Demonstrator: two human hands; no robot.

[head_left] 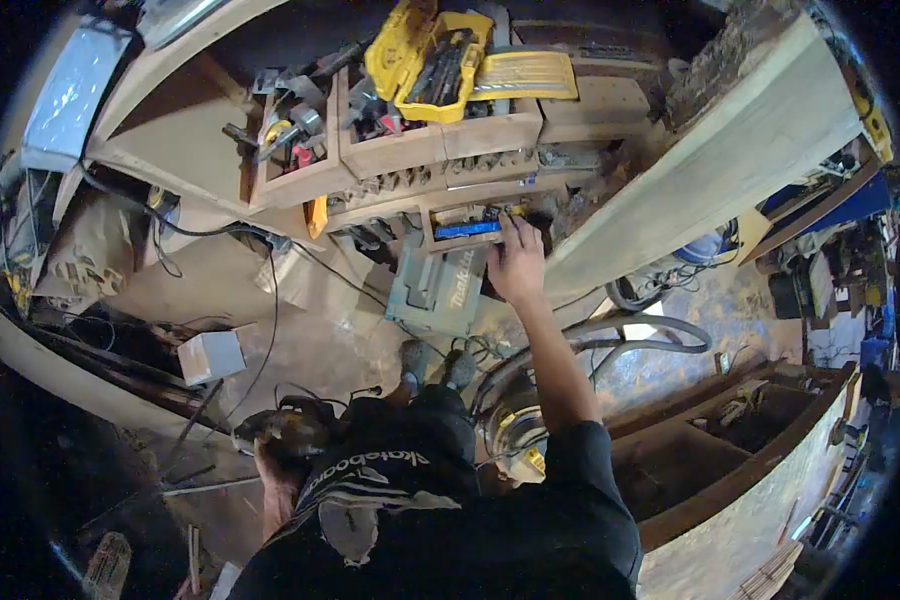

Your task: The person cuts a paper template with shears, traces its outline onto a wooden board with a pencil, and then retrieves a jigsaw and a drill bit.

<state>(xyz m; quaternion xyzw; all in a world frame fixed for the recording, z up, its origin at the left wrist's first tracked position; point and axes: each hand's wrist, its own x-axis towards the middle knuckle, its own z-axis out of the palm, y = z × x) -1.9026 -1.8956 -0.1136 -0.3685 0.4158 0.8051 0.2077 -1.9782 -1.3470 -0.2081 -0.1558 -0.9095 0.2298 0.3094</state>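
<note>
My right hand [517, 262] reaches into a small wooden drawer [455, 243] that holds a blue item [467, 230] and small parts. Its fingers bend over the drawer's right side; what they touch, if anything, is too small to tell. Low on the left, my left hand [276, 470] is wrapped round a dark power tool [292, 430], held beside my body. Below the drawer stands a teal Makita case [438, 290].
Above the drawer, an open yellow case [437, 107] of bits sits on wooden bins. A large board [710, 165] slants at the right. A grey hose [660, 345], cables and a white box [211, 357] lie on the floor. An open wooden cabinet [690, 505] stands lower right.
</note>
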